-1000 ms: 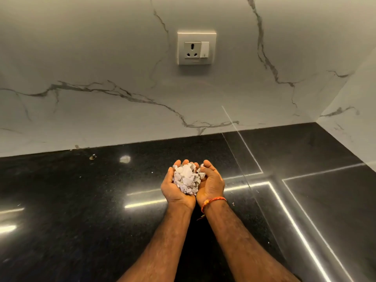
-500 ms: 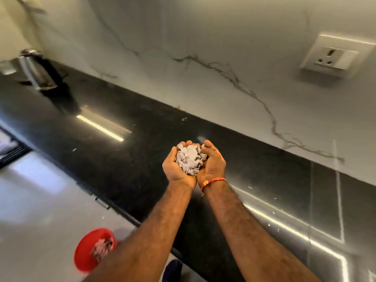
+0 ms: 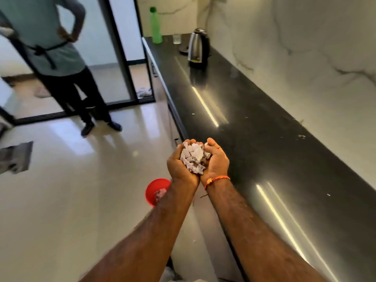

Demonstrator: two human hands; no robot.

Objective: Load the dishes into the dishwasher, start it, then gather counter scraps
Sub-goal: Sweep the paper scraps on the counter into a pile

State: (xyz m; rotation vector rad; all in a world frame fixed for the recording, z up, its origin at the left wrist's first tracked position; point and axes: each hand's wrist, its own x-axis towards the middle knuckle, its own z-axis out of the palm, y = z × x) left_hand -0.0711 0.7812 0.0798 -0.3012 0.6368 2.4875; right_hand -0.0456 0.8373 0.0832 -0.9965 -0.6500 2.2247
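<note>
Cupping the paper scraps (image 3: 192, 157) w/ both hands: left hand (image 3: 181, 165) & right hand (image 3: 217, 162) pressed together, fingers curled round the pile; red bin (image 3: 153, 187) sits on the floor below-left, nearer the left hand; bench (image 3: 264, 139) to the right.

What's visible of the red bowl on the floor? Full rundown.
The red bowl is round, glossy, plastic-looking, and sits upright on the pale tiled floor beside the counter base. It holds a small heap of pale torn scraps like those in the hands. The left forearm hides its right side. Nothing grips it.
</note>
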